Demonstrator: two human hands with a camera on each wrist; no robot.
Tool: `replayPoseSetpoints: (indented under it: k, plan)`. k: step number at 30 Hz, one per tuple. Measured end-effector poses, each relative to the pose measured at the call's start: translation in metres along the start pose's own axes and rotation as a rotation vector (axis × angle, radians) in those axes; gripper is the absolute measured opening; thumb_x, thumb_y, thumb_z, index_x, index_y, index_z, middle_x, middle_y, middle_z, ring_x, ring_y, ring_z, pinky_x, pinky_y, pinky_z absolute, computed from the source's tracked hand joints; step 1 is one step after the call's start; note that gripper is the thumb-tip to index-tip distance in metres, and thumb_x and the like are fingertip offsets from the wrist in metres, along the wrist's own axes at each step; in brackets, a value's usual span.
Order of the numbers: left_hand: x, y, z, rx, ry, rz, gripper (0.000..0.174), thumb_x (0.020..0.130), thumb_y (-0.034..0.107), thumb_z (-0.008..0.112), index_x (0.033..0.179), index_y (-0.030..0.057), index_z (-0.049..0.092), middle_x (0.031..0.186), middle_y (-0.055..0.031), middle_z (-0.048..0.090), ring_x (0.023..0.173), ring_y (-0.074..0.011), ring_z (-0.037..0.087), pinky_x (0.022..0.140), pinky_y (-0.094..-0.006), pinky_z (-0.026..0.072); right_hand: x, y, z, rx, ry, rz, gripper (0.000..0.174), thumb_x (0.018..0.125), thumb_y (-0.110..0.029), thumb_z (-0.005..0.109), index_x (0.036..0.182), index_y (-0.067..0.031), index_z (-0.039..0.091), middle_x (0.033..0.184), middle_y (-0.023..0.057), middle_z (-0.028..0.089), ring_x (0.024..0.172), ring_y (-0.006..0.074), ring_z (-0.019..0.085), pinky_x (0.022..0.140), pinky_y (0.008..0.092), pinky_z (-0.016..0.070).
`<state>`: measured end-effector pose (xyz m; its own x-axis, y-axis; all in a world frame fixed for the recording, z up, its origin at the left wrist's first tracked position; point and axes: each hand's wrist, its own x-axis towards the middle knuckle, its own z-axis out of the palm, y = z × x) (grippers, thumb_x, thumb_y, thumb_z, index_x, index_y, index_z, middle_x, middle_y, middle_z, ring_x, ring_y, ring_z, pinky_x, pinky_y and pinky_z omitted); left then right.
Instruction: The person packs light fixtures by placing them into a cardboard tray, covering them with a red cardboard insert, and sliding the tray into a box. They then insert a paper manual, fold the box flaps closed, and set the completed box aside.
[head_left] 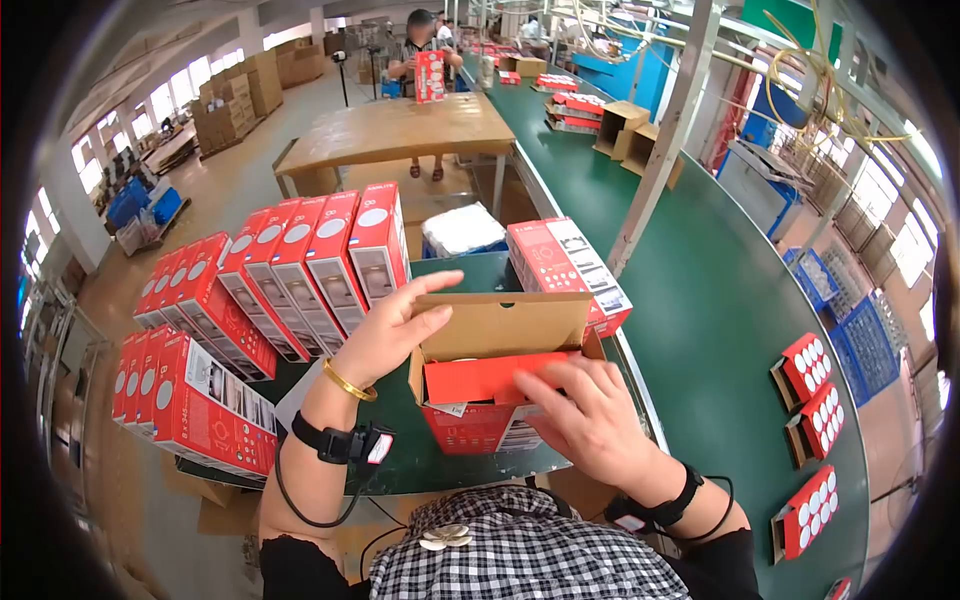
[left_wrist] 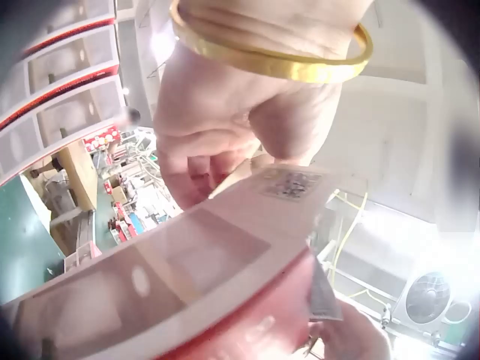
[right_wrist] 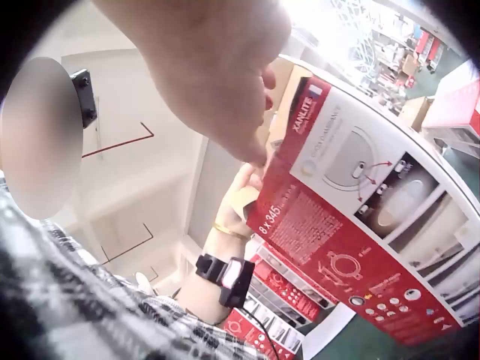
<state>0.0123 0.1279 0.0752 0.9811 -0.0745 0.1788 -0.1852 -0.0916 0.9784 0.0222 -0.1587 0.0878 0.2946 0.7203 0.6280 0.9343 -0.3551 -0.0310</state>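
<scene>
A red-and-white carton (head_left: 465, 430) printed XANLITE stands upright on the green bench in front of me, its top open. Its brown inner flap (head_left: 505, 325) is raised at the far side, and a red flap (head_left: 480, 380) lies across the opening. My left hand (head_left: 395, 325) is at the raised flap's left corner, thumb on the near side, fingers stretched out. The fingers of my right hand (head_left: 590, 415) press on the red flap's right end. In the right wrist view, the carton's printed side (right_wrist: 322, 225) faces the camera below that hand.
Several red cartons (head_left: 330, 250) stand in rows on the left. Another carton (head_left: 565, 265) lies just beyond the open one. A green conveyor (head_left: 690, 300) runs along the right with more red boxes (head_left: 815, 420). Ahead, a person (head_left: 420, 50) holds a carton behind a brown table (head_left: 400, 130).
</scene>
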Motion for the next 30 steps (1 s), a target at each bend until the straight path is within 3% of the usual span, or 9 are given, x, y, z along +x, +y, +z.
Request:
replayPoseSetpoints:
  k: [1,4,5,7,9,11,18,23,30]
  plan:
    - [-0.004,-0.002,0.003,-0.004,-0.013,-0.011,0.045,0.099,0.014,0.060,0.142,0.0061,0.050,0.125,-0.0066,0.063,0.110,-0.0120,0.060,0.096,-0.0283,0.0483,0.005,0.000,0.004,0.001,-0.005,0.016,0.042,0.078,-0.012,0.070,0.119,-0.0089,0.064,0.107,0.0036,0.058,0.099,0.0212,0.057,0.084,0.0349,0.0443]
    - [-0.022,0.008,0.015,0.273,0.471,0.383,0.040,0.093,0.016,0.068,0.131,0.0069,0.057,0.113,-0.0060,0.065,0.108,-0.0181,0.060,0.095,-0.0342,0.0479,0.007,0.005,0.019,0.016,-0.140,-0.020,0.037,0.080,-0.014,0.066,0.116,-0.0081,0.063,0.108,0.0045,0.058,0.099,0.0222,0.058,0.085,0.0354,0.0446]
    - [-0.029,0.020,0.012,0.276,0.469,0.380,0.040,0.093,0.016,0.068,0.131,0.0069,0.057,0.113,-0.0060,0.065,0.108,-0.0181,0.060,0.095,-0.0342,0.0479,0.005,0.007,0.022,0.019,-0.138,-0.018,0.037,0.080,-0.014,0.066,0.116,-0.0081,0.063,0.108,0.0045,0.058,0.099,0.0222,0.058,0.085,0.0354,0.0446]
    - [-0.050,0.044,0.009,0.899,0.150,0.571,0.039,0.084,0.021,0.077,0.118,0.0090,0.061,0.108,-0.0043,0.066,0.105,-0.0217,0.060,0.095,-0.0381,0.0457,0.000,0.011,0.026,0.018,-0.077,-0.089,0.035,0.078,-0.016,0.065,0.113,-0.0112,0.064,0.107,0.0032,0.058,0.099,0.0210,0.058,0.083,0.0346,0.0439]
    - [-0.056,0.063,0.033,1.159,-0.137,0.483,0.044,0.069,0.030,0.085,0.104,0.0129,0.065,0.104,-0.0012,0.066,0.104,-0.0208,0.061,0.102,-0.0414,0.0394,-0.006,0.016,0.029,0.029,-0.090,-0.136,0.035,0.077,-0.016,0.065,0.112,-0.0129,0.065,0.106,0.0026,0.058,0.099,0.0204,0.057,0.082,0.0342,0.0435]
    - [-0.055,0.061,0.039,1.317,-0.173,0.386,0.043,0.069,0.030,0.083,0.104,0.0122,0.066,0.104,-0.0017,0.067,0.104,-0.0204,0.061,0.103,-0.0431,0.0382,-0.006,0.021,0.032,0.043,-0.077,-0.201,0.035,0.076,-0.017,0.065,0.111,-0.0146,0.065,0.106,0.0021,0.058,0.098,0.0197,0.057,0.081,0.0339,0.0431]
    - [-0.051,0.048,0.029,1.313,-0.063,0.289,0.036,0.073,0.021,0.080,0.105,0.0098,0.067,0.107,-0.0039,0.067,0.107,-0.0232,0.060,0.102,-0.0427,0.0403,0.007,0.033,0.012,0.244,-0.189,-0.320,0.039,0.077,-0.012,0.065,0.116,-0.0071,0.066,0.101,0.0041,0.056,0.090,0.0206,0.057,0.079,0.0337,0.0466]
    - [-0.053,0.041,0.034,1.151,0.035,0.321,0.028,0.076,0.015,0.077,0.101,0.0067,0.067,0.104,-0.0063,0.067,0.103,-0.0282,0.061,0.091,-0.0400,0.0492,0.039,0.052,-0.004,0.162,-0.236,-0.264,0.031,0.078,-0.011,0.063,0.108,-0.0029,0.064,0.095,0.0072,0.057,0.087,0.0231,0.058,0.077,0.0337,0.0511]
    - [-0.054,0.034,0.034,1.158,0.058,0.391,0.021,0.078,0.010,0.074,0.097,0.0058,0.069,0.101,-0.0077,0.068,0.099,-0.0281,0.063,0.087,-0.0397,0.0516,0.055,0.047,0.008,-0.002,-0.427,-0.309,0.032,0.082,-0.028,0.072,0.102,-0.0046,0.065,0.091,0.0049,0.059,0.088,0.0210,0.059,0.076,0.0321,0.0521]
